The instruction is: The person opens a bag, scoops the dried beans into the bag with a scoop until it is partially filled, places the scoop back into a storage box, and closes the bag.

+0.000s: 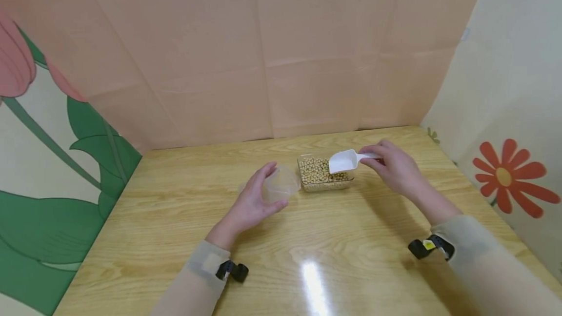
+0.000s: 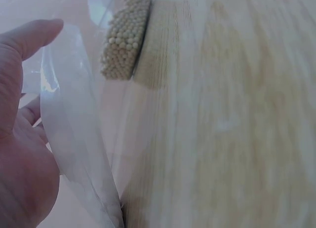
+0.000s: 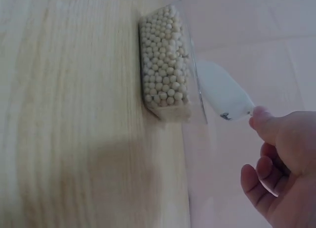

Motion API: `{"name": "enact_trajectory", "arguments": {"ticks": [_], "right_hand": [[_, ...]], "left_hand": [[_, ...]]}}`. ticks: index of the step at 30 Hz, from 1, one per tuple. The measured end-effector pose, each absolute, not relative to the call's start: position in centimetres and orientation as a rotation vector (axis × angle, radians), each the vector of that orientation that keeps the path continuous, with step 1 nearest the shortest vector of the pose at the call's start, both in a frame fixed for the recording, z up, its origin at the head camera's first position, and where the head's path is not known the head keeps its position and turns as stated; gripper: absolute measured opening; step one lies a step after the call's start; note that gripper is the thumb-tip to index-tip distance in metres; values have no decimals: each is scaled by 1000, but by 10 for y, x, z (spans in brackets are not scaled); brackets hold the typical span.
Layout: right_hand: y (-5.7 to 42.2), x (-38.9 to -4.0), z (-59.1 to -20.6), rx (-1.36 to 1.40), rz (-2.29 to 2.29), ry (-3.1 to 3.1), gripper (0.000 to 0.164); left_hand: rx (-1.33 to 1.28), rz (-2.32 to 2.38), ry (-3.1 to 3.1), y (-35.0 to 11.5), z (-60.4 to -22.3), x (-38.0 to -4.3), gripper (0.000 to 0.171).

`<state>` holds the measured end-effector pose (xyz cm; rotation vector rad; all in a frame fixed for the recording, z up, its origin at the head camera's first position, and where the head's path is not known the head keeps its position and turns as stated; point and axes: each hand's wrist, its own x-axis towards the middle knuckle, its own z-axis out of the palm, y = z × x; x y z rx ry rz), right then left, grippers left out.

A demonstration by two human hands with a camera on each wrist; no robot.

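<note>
A clear rectangular container full of pale round beans stands on the table. My right hand pinches the handle of a white scoop between thumb and fingertips. In the head view the scoop's blade overlaps the right part of the container; in the right wrist view the blade shows above the rim. To the container's left, my left hand holds a thin, clear plastic bag, thumb and fingers spread round its mouth. The see-through film hangs beside the palm in the left wrist view.
The wooden table ends at a pink-covered wall behind. A white wall with a red flower borders the right side. Black wrist cameras sit on both forearms.
</note>
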<state>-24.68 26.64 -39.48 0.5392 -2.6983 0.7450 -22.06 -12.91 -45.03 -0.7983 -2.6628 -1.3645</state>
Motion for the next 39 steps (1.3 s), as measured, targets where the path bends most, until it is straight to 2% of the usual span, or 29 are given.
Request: {"name": "enact_trajectory", "arguments": {"ticks": [7,15,22,32,39], "right_hand": [[264,-258,-389,602,606,-2775,25],[255,-268,-393,689,660,-2824,24],[250,-272,-412,583,919,-2886,30],[241,-270,-428,514,1128,-2849,30],[247,-265,-435,419,1271,-2844,41]], "left_hand": [[-788,-1371,-2670,-129,-450,-221,103],[-797,-1382,-2673,-130,-449,-219,103],[-808,-1374,-2670,-129,-448,-218,104],[-809,-1373,-2676,-128,-447,-219,104],[-809,-1379,-2680,-127,-448,-220,104]]}}
